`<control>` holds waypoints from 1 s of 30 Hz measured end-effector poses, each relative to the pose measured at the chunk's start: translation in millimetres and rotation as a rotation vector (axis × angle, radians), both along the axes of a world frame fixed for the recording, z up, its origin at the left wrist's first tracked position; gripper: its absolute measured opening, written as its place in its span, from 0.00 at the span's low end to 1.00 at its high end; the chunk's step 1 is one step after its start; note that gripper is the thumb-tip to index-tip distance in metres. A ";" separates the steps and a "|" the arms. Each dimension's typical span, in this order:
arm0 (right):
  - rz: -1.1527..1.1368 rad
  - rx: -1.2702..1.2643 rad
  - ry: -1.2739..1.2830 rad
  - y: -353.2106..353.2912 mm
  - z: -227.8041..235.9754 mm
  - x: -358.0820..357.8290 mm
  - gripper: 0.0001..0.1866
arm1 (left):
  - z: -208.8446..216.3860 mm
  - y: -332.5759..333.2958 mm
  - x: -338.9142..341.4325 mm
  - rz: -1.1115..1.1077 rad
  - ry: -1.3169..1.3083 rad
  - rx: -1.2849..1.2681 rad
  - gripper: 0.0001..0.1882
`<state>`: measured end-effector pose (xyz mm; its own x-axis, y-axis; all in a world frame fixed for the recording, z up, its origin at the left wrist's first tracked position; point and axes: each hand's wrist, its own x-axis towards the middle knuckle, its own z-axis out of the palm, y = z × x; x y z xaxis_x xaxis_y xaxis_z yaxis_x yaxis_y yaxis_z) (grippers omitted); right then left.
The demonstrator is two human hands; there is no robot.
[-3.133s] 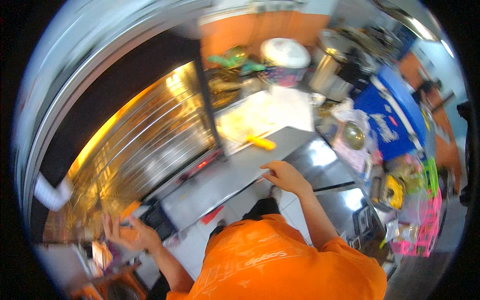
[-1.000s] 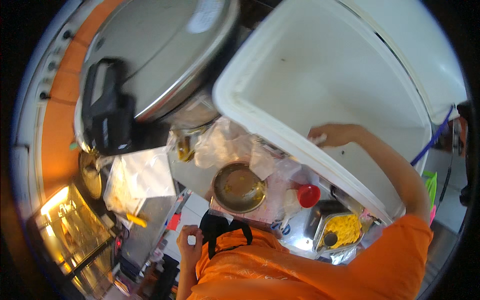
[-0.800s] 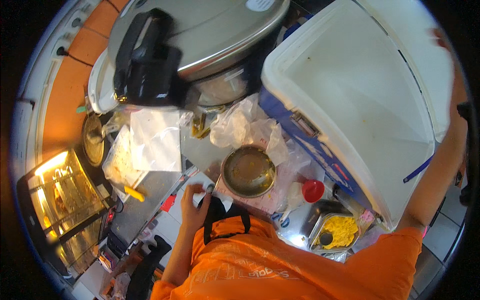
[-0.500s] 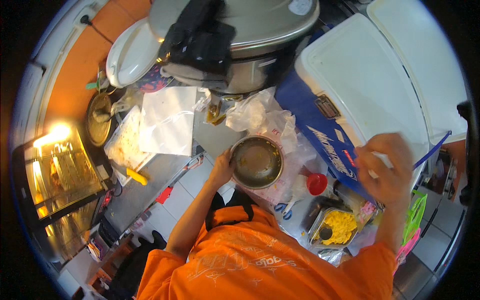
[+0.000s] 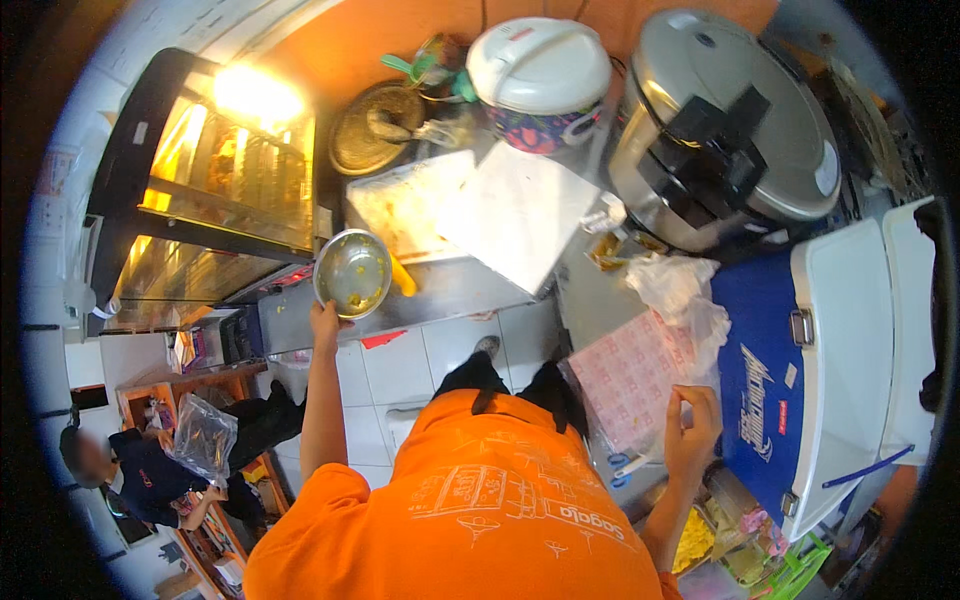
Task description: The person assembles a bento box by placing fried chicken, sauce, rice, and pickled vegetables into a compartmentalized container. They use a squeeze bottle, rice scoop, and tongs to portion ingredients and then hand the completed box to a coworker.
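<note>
My left hand (image 5: 327,322) grips the rim of a round metal bowl (image 5: 350,268) with yellow bits stuck inside it. The bowl is held out at the left, over the edge of the metal counter (image 5: 455,285) and beside a yellow knife handle (image 5: 402,278). At the right, my right hand (image 5: 693,430) hangs with loosely bent fingers, and I see nothing in it. It is between a sheet of pink patterned paper (image 5: 625,380) and the blue cooler box (image 5: 750,350). Below that hand, a container of yellow food (image 5: 694,540) is partly hidden by my forearm.
A lit glass display case (image 5: 225,190) stands at the left. White sheets (image 5: 525,215), a stone mortar (image 5: 375,125), a white-lidded rice cooker (image 5: 540,65) and a big steel pot (image 5: 735,110) line the back. Blue scissors (image 5: 622,468) lie near the paper. Another person (image 5: 150,475) holds a clear bag.
My view has turned left. My left hand has carried the bowl from above the pink paper to the left counter edge. My right hand has come down from over the cooler box toward the paper.
</note>
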<state>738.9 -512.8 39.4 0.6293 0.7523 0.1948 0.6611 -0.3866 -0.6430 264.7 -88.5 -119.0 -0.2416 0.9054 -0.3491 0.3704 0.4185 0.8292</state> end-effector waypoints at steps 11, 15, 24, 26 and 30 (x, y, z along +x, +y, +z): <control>0.027 -0.158 0.151 108.3 1.5 -90.8 0.08 | -43.2 89.5 74.1 -0.206 -0.450 -0.065 0.23; -0.122 -0.162 0.209 94.9 -9.8 -119.9 0.08 | -25.7 95.7 103.8 -0.015 -0.544 0.026 0.29; -0.794 0.071 0.147 -11.6 -95.8 -98.1 0.19 | -4.3 -50.3 210.4 -0.957 -0.178 0.701 0.16; -0.928 0.217 0.166 -31.6 -118.8 -62.1 0.24 | 4.4 -88.3 266.4 -1.289 -0.372 0.456 0.13; -0.910 0.044 0.029 -65.9 -143.7 -19.3 0.31 | 28.0 -157.2 365.9 -1.850 -0.354 0.436 0.17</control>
<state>719.6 -578.6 -104.3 0.9815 -0.0446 0.1863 0.0963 -0.7259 -0.6810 630.6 -245.7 -91.0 0.9903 -0.0592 0.1261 -0.1391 -0.4599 0.8770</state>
